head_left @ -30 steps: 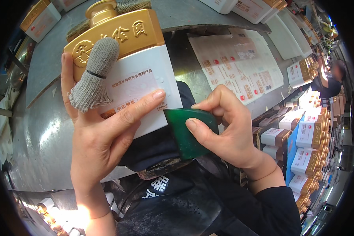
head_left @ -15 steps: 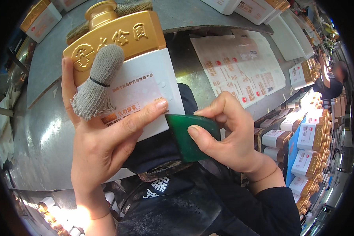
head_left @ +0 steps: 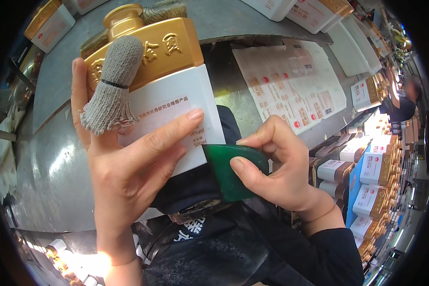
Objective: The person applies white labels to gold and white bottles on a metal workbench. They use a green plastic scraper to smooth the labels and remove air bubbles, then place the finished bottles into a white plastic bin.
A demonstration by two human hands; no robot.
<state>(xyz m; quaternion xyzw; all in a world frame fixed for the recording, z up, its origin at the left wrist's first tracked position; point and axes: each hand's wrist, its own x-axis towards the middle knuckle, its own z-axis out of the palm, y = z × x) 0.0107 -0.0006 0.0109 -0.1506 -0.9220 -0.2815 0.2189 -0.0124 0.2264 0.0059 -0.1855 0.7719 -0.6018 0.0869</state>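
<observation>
A flat bottle [head_left: 183, 86] with a gold shoulder and neck and a white body leans in front of me, its neck toward the far left. Across its printed white face lies my left hand [head_left: 133, 148], fingers spread. One finger wears a grey knitted finger cover [head_left: 114, 90] with a dark band and rests over the gold part. The index finger stretches along the printing, while another finger sticks up beside the bottle's left edge. My right hand [head_left: 281, 171] pinches a green, flat scraper [head_left: 231, 176] between thumb and fingers; its upper left corner is at the bottle's lower right edge.
Beyond the bottle, a sheet of printed labels [head_left: 291, 86] lies on the metal table [head_left: 47, 186]. A rolled cloth [head_left: 164, 12] sits behind the bottle's neck. White tray [head_left: 350, 47] at far right; several similar bottles [head_left: 369, 198] stacked at right. Another person [head_left: 403, 105] is at the right rim.
My left hand has shifted on the bottle, its covered finger moving up and left. More small printing shows near the bottle's lower right. The scraper and right hand have moved slightly down.
</observation>
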